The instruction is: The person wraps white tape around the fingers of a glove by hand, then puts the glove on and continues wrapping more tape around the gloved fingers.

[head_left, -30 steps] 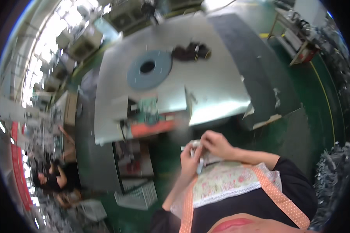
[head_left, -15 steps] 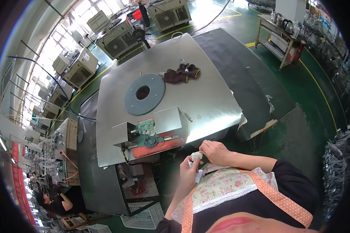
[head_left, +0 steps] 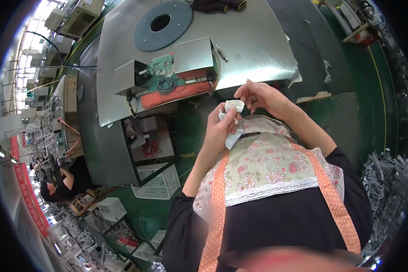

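My left hand (head_left: 220, 124) is closed around a small white roll (head_left: 234, 105) that looks like tape or folded cloth; its exact kind is unclear. A pale loose piece (head_left: 233, 139) hangs below that hand, in front of my flowered apron (head_left: 272, 165). Just right of the roll, my right hand (head_left: 266, 97) is raised with its fingers apart and bent, touching nothing that shows. Both hands are near my waist, short of the metal table's front edge.
Ahead is a metal-topped table (head_left: 251, 43) with a grey ring disc (head_left: 143, 34), dark gloves (head_left: 213, 4) and a small device with a red-orange padded front (head_left: 167, 96). White crates (head_left: 156, 181) stand below left. Another person (head_left: 61, 183) sits at far left.
My view has tilted down, so table and hands appear higher. My right hand has come away from the white roll and its fingers have spread. The left hand still holds the roll.
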`<state>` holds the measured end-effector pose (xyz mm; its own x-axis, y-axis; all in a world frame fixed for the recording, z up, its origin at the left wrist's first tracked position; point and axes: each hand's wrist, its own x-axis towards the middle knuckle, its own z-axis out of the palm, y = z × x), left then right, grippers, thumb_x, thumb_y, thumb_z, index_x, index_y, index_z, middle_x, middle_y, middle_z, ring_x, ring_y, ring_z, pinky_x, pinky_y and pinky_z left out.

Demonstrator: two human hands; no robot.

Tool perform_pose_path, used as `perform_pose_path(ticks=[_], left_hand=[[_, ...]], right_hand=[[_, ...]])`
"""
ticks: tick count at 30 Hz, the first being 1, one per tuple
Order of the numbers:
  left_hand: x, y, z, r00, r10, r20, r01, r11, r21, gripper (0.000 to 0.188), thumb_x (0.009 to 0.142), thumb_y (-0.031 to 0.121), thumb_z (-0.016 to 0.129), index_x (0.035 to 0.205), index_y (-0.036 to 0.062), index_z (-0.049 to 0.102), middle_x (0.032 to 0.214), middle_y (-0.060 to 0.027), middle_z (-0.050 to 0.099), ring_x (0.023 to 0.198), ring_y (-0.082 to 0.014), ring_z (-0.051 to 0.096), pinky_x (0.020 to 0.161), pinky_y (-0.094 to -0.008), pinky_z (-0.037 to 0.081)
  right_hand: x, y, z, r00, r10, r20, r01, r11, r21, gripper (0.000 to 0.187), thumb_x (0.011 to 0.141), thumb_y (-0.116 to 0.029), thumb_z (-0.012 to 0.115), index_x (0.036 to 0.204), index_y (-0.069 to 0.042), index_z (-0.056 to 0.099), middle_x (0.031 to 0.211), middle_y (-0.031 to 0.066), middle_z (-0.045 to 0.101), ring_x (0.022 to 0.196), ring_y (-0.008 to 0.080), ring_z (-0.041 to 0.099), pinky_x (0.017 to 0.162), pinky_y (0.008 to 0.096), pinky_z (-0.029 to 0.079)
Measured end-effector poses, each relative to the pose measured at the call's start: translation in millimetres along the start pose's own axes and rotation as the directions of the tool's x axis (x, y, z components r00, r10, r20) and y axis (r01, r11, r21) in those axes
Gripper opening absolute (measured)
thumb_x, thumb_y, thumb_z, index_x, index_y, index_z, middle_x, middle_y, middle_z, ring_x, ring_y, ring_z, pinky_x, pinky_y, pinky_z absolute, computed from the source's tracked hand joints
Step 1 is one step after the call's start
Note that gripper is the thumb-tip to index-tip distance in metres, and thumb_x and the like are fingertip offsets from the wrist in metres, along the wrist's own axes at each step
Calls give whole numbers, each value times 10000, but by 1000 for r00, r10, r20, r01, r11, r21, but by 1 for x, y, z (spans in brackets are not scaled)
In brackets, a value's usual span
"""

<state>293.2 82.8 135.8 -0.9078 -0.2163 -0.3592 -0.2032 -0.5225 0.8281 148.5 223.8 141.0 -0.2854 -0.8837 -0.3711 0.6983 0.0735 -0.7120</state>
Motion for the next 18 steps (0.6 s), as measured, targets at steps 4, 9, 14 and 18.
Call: perform_pose_path(ticks=[4,9,14,18], left_hand=[[3,-3,2,999,-37,-15,38,999,24,142,980,191,546,954,52,535,760,-26,610,440,-16,356,456,-193,321],[3,-3,4,997,-64,32,64,998,7,148,970,207,558,966,63,529,772,-27,616,475,-5,385,472,-189,353],[10,-3,6,995,-79,53,78,997,29,156,967,217,559,957,64,527,759,-30,618,468,-4,377,469,-187,352],[17,-3,15,995,-100,-12,101,994,32,166,974,229,565,924,73,541,726,-25,613,484,-9,407,474,-186,352]], right_hand=[[0,7,12,961,-259,-91,151,774,-615,229,935,-233,625,1009,-18,602,785,-27,552,705,41,487,629,206,422],[3,13,20,942,-329,-62,208,719,-663,182,948,-160,598,950,21,582,729,14,581,679,57,505,627,237,435],[5,15,14,918,-389,-81,207,642,-738,164,948,-126,583,953,37,570,751,60,609,700,83,528,644,254,458],[8,25,12,881,-449,-150,227,679,-698,155,947,-110,573,942,45,571,763,90,614,712,106,544,669,267,477]])
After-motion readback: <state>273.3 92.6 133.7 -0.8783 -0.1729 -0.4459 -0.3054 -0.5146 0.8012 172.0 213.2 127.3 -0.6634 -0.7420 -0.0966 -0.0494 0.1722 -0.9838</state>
